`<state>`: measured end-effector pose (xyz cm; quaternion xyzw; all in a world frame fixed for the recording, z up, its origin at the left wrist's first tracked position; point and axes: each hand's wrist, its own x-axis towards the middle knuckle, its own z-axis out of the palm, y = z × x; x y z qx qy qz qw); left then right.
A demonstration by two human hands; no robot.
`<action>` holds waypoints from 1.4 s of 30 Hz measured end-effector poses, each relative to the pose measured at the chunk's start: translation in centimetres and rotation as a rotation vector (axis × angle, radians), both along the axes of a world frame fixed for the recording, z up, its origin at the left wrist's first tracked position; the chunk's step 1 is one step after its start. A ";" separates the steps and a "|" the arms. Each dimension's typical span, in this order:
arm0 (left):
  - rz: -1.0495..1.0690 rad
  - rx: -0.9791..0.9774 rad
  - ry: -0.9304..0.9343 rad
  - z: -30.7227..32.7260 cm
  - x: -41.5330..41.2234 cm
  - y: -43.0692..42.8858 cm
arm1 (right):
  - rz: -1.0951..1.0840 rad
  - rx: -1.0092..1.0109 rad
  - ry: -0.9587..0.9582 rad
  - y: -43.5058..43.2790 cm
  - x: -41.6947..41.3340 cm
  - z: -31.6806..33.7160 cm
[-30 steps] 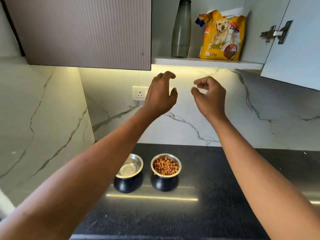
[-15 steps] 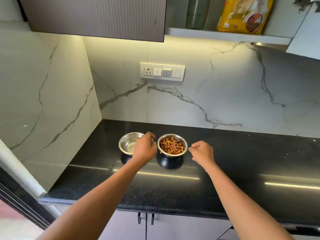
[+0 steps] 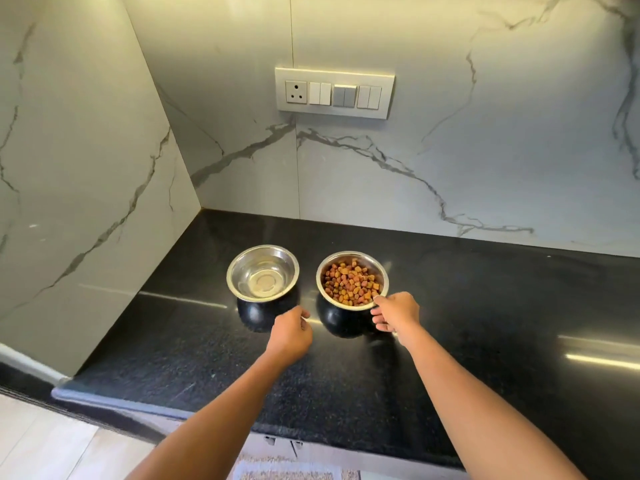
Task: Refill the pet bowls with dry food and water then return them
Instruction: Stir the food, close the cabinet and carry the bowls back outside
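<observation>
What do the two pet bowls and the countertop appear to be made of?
Kibble bowl and other bowl: probably stainless steel, polished; bright mirror-like rims and walls. Countertop: likely polished black stone, perhaps granite; speckled, glossy, reflecting light strips.

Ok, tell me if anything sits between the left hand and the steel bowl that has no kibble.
Nothing visible does. The left hand is right at the near side of the steel bowl, with only bare black counter there. The kibble bowl stands apart to its right, gripped at the rim by the right hand.
</observation>
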<state>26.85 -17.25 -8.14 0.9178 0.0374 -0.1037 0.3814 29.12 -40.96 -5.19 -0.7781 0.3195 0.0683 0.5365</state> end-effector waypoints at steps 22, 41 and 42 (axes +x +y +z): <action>-0.150 0.334 -0.180 -1.2 9.1 -6.0 | 0.072 -0.408 0.077 -6.5 0.8 0.4; -0.177 -0.022 -0.270 4.0 5.7 -7.6 | 0.089 -0.321 0.023 -3.1 1.3 1.0; -0.150 -0.027 -0.282 3.9 5.7 -7.2 | 0.089 -0.316 0.017 -2.9 1.3 0.9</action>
